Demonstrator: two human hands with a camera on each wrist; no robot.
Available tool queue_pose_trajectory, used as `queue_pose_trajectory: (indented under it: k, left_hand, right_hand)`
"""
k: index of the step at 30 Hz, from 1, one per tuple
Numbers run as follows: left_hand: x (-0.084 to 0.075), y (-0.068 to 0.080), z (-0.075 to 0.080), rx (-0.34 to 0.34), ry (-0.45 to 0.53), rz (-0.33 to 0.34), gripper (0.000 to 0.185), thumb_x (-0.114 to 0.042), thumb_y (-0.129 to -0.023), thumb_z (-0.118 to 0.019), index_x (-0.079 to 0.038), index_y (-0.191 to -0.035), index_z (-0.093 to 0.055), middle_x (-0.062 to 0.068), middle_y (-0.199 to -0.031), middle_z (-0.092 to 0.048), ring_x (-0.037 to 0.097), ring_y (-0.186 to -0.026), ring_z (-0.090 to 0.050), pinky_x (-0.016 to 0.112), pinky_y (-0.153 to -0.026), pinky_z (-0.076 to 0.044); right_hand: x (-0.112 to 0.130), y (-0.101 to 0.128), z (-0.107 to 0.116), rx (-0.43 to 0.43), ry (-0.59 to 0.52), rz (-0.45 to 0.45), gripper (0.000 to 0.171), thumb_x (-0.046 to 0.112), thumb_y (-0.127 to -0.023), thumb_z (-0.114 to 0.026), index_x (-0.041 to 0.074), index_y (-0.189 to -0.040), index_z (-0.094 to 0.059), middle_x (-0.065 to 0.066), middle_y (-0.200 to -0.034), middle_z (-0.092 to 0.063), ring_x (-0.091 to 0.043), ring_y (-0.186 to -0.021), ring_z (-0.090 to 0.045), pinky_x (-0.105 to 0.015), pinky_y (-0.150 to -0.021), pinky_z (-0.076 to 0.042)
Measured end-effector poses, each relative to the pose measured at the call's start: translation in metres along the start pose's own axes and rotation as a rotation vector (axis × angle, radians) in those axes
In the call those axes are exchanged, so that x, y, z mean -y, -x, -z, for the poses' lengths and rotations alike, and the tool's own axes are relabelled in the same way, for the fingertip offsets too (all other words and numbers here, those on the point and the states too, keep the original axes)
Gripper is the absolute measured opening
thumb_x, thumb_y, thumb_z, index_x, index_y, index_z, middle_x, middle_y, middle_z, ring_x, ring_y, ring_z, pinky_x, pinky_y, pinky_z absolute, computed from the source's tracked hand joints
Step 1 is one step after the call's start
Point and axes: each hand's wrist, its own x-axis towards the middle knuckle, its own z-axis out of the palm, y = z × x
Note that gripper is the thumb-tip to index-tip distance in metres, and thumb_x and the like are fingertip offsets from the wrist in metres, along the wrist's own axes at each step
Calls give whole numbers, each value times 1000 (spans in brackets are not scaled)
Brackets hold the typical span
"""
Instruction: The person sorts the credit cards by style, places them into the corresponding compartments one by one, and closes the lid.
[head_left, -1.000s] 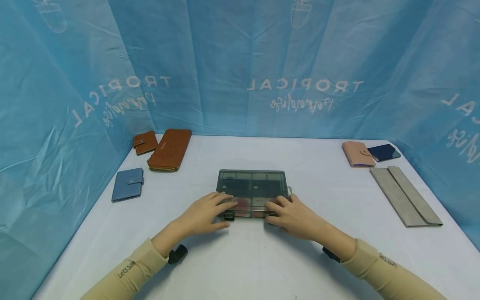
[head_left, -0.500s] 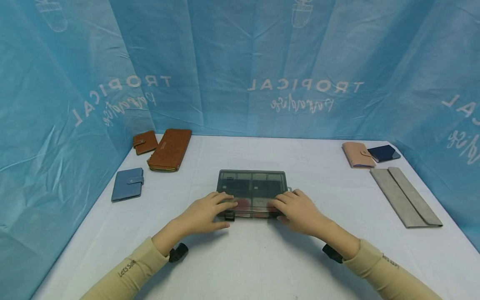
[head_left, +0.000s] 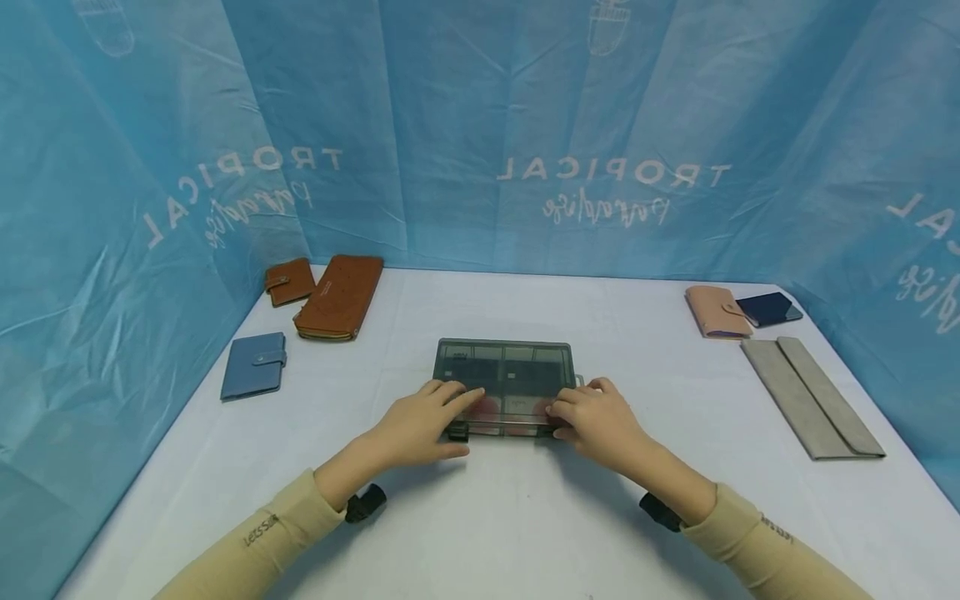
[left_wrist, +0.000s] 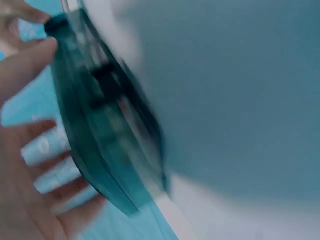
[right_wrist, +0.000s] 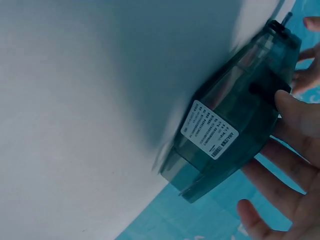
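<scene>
A dark translucent plastic organizer box [head_left: 504, 354] with a lowered lid lies on the white table. Pinkish and pale contents show dimly through it. My left hand [head_left: 415, 427] is over its front left corner, fingers spread on the lid, thumb in front near the black left latch [head_left: 458, 432]. Whether that thumb touches is unclear, and the left wrist view is blurred. My right hand [head_left: 606, 425] grips the front right edge, fingers bent over the lid. In the right wrist view its thumb [right_wrist: 295, 110] presses at the black right latch [right_wrist: 267, 90], above a white label [right_wrist: 210, 129].
At the left lie a blue card wallet [head_left: 253, 367], a small brown wallet [head_left: 291, 282] and a long brown zip wallet [head_left: 341, 297]. At the right are a pink snap wallet [head_left: 716, 312], a navy card holder [head_left: 768, 309] and a grey flap pouch [head_left: 810, 396]. Blue curtains [head_left: 480, 125] surround the table.
My right hand has drawn slightly rightward, its fingers more bent around the box's front right edge. The left hand has shifted a little right over the lid. The box stays in place.
</scene>
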Motion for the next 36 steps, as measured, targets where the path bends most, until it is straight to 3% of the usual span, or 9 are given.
queue_pose_trajectory:
  k: [3, 5, 9, 14, 19, 23, 26, 31, 36]
  left_hand:
    - [-12, -8, -1, 25, -39, 115, 81, -50, -79, -67, -14, -143, -35, 18, -142, -33, 36, -127, -34, 41, -74, -54]
    - [-19, -13, -3, 29, -113, 168, 82, -52, -77, -68, -10, -141, -38, 21, -139, -34, 37, -125, -35, 40, -78, -53]
    - [-32, -22, -9, 5, -334, 202, 82, -60, -74, -66, -6, -132, -46, 21, -126, -44, 34, -115, -43, 35, -88, -49]
    - [-43, -30, -17, -46, -534, 240, 70, -62, -74, -64, -9, -115, -47, 20, -117, -47, 34, -106, -47, 38, -85, -50]
    - [-50, -35, -18, -23, -547, 293, 48, -41, -80, -67, -8, -106, -44, 21, -116, -45, 36, -105, -46, 41, -85, -50]
    - [-52, -37, -13, 63, -465, 328, 55, -44, -77, -68, -8, -110, -43, 22, -121, -42, 39, -110, -43, 45, -92, -46]
    - [-46, -35, -4, 98, -361, 298, 61, -45, -76, -68, -6, -117, -46, 22, -121, -44, 40, -112, -43, 44, -87, -49]
    - [-19, -24, 10, 53, -225, 131, 58, -45, -81, -66, -8, -124, -55, 15, -117, -54, 32, -107, -51, 38, -72, -54]
    - [11, -10, 6, -75, -199, -56, 60, -52, -78, -62, -12, -122, -61, 11, -121, -59, 26, -107, -54, 37, -86, -50]
  right_hand:
    - [1, 0, 2, 11, 2, -14, 22, 28, -70, -79, 17, -87, -70, 4, -80, -62, -14, -75, -61, -43, -77, -47]
    - [1, 0, 2, 17, -1, -27, 22, 28, -70, -79, 18, -87, -71, 4, -80, -61, -14, -75, -61, -43, -77, -47]
    - [1, 1, 3, 20, -12, -43, 23, 26, -69, -80, 17, -88, -71, 5, -80, -61, -14, -75, -60, -43, -77, -47]
    - [2, 0, 6, 27, -18, -41, 24, 24, -68, -81, 16, -88, -71, 4, -79, -61, -14, -75, -60, -43, -77, -47]
    - [3, -2, 7, 39, -5, -45, 22, 24, -69, -80, 16, -87, -71, 4, -77, -60, -14, -73, -59, -42, -75, -47]
    - [3, -2, 7, 34, 5, -39, 21, 25, -69, -80, 17, -86, -70, 4, -78, -59, -14, -72, -60, -42, -74, -48]
    - [3, -2, 6, 34, 9, -35, 21, 25, -69, -80, 17, -85, -69, 4, -79, -60, -14, -72, -60, -42, -74, -48]
    - [2, -1, 5, 23, -4, -32, 21, 25, -69, -80, 17, -85, -69, 4, -79, -61, -14, -72, -60, -41, -73, -48]
    - [4, -2, 4, 41, -13, -26, 20, 26, -69, -79, 17, -84, -69, 5, -76, -58, -14, -70, -59, -40, -72, -48]
